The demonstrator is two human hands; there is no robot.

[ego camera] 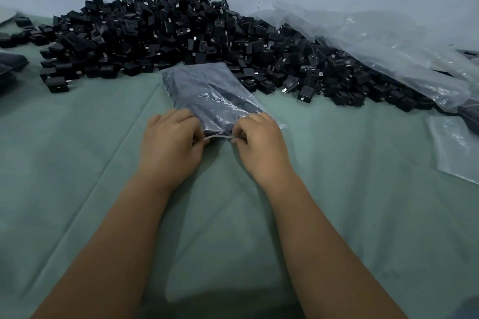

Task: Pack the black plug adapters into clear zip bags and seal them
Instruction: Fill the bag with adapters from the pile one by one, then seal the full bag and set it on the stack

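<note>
A clear zip bag (207, 90) filled with black plug adapters lies flat on the green cloth, its mouth toward me. My left hand (171, 142) pinches the bag's zip edge at the left. My right hand (259, 142) pinches the same edge at the right, thumbs nearly meeting. Behind the bag a large heap of loose black plug adapters (181, 33) stretches across the table against the wall.
A big crumpled clear plastic sheet (375, 41) covers the heap's right side. An empty clear zip bag (456, 147) lies at the right edge. Dark filled bags (10, 62) sit at the far left. The green cloth (77, 163) spreads out around my arms.
</note>
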